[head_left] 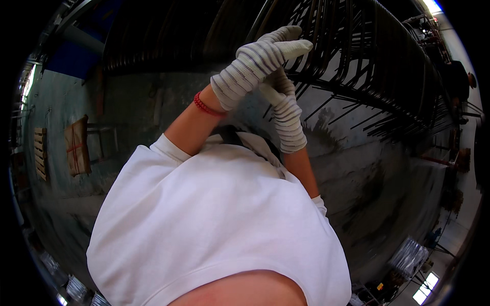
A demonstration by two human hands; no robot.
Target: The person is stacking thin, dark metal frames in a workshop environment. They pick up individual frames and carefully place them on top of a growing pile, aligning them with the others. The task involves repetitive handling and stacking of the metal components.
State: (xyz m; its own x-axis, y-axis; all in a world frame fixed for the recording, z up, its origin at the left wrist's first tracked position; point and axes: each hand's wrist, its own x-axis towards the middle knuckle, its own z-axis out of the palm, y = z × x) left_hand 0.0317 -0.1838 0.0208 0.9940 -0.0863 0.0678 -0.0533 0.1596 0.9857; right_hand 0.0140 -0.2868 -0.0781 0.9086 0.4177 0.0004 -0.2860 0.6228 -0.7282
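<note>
My left hand [260,56], in a white knit glove with grey stripes, reaches up and to the right, with a red bead bracelet [205,105] at its wrist. Its fingers are stretched out, and nothing shows in them. Just below and behind it is my right hand [282,102], in a matching glove; its fingers are partly covered by the left hand, so their grip is hidden. Both hands are close together at the near side of a dense row of dark bent metal rods [352,46]. Whether either hand touches a rod cannot be made out.
Loose rod ends stick out toward me at the right. A wrapped brown package [77,147] and a wooden pallet [40,153] are at the left. Silver-wrapped bundles [409,256] stand at the lower right, and a blue panel [69,60] at the upper left.
</note>
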